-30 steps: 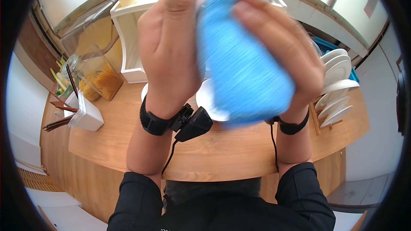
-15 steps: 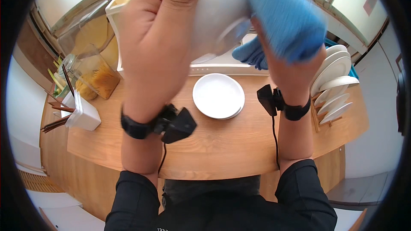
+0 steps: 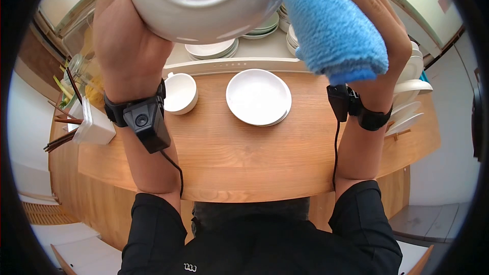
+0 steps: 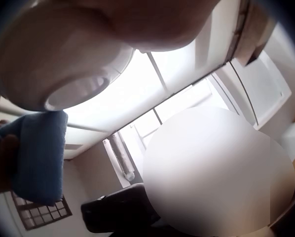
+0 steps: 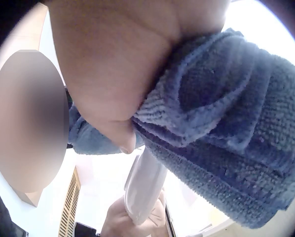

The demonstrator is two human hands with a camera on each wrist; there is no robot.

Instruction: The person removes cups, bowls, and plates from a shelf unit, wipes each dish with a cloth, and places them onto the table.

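A white bowl (image 3: 204, 15) is held up at the top of the head view, its underside showing. My left hand (image 3: 125, 45) grips it by its left side; the fingertips are out of sight. At the bowl's right edge, my right hand (image 3: 379, 15) holds a blue cloth (image 3: 336, 30), which hangs bunched below the fingers. In the right wrist view the cloth (image 5: 226, 118) lies in folds against the right hand (image 5: 123, 64), with the bowl (image 5: 145, 187) beyond. The left wrist view shows the cloth (image 4: 41, 153) just beneath the bowl (image 4: 58, 54).
White plates (image 3: 259, 96) lie on the wooden table (image 3: 244, 168). Left of them stands a white cup (image 3: 181, 94). A white container (image 3: 97, 124) with chopsticks is at far left, a rack of plates (image 3: 405, 109) at far right. Behind, a shelf (image 3: 239, 65) holds stacked dishes.
My left hand has moved left and the bowl's underside now faces the head camera. The right hand with the cloth has shifted right. The cup and stacked dishes have come into view.
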